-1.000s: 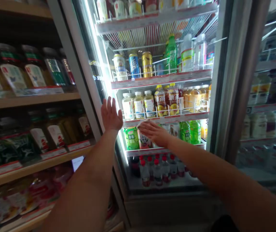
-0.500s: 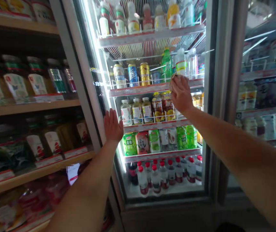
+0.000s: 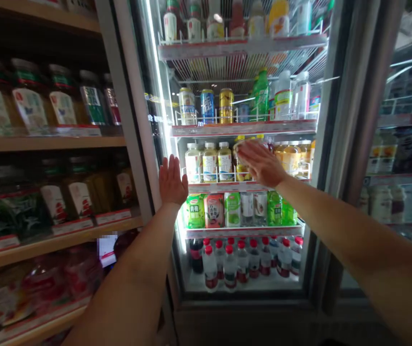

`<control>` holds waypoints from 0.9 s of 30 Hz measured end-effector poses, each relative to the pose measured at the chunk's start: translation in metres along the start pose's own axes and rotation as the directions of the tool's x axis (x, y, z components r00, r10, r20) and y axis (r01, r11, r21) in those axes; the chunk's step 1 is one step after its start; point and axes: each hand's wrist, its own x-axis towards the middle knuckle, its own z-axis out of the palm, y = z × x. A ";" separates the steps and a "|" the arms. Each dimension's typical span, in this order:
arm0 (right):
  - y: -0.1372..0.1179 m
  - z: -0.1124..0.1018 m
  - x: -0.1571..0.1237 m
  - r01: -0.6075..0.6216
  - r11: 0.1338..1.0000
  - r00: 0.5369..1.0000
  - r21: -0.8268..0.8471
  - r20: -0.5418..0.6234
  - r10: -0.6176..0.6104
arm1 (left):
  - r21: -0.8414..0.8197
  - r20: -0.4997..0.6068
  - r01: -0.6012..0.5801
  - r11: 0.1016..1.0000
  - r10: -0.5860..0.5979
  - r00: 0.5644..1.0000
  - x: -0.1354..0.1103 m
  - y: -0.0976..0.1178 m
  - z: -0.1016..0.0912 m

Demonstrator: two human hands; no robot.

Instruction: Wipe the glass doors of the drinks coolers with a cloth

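Note:
My left hand [image 3: 173, 180] is open, fingers up, its palm flat against the left edge of the lit drinks fridge [image 3: 148, 120]. My right hand [image 3: 260, 163] reaches across in front of the shelf of yellow juice bottles [image 3: 292, 156], its fingers together and pressing a small pale cloth [image 3: 237, 147] that shows only at the fingertips. Just left of that hand stand three pale-labelled bottles [image 3: 209, 161]. I cannot tell whether the hand touches glass or the bottles themselves.
The fridge holds cans [image 3: 208, 103] above, green bottles [image 3: 197, 209] below and red-capped water bottles [image 3: 242, 259] at the bottom. Wooden shelves of jars [image 3: 29, 108] stand on the left. A second glass-door fridge [image 3: 400, 144] is on the right.
My right hand rose from the green-bottle shelf to the can shelf, then came down to the juice-bottle shelf. My left hand stayed flat on the fridge's left edge.

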 end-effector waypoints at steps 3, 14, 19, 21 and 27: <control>0.028 -0.011 0.000 -0.211 0.969 0.962 -0.130 -0.203 0.182 | 0.007 0.013 -0.004 1.000 0.004 1.000 0.000 0.001 -0.001; -0.022 0.019 -0.008 0.201 0.977 0.959 0.074 0.190 -0.211 | 0.032 0.042 -0.007 0.999 0.005 0.999 0.001 0.005 -0.004; 0.011 0.006 0.002 -0.426 0.902 0.862 -0.061 -0.330 0.385 | 0.029 0.035 0.004 1.000 -0.005 0.999 0.001 0.005 -0.004; -0.001 0.011 -0.010 -0.346 0.936 0.910 -0.063 -0.266 0.318 | 0.011 0.041 0.013 1.000 -0.013 0.999 0.001 0.005 -0.004; -0.021 0.007 -0.032 0.197 0.978 0.965 0.063 0.162 -0.205 | -0.027 0.044 0.016 1.000 -0.015 0.999 0.000 0.007 -0.006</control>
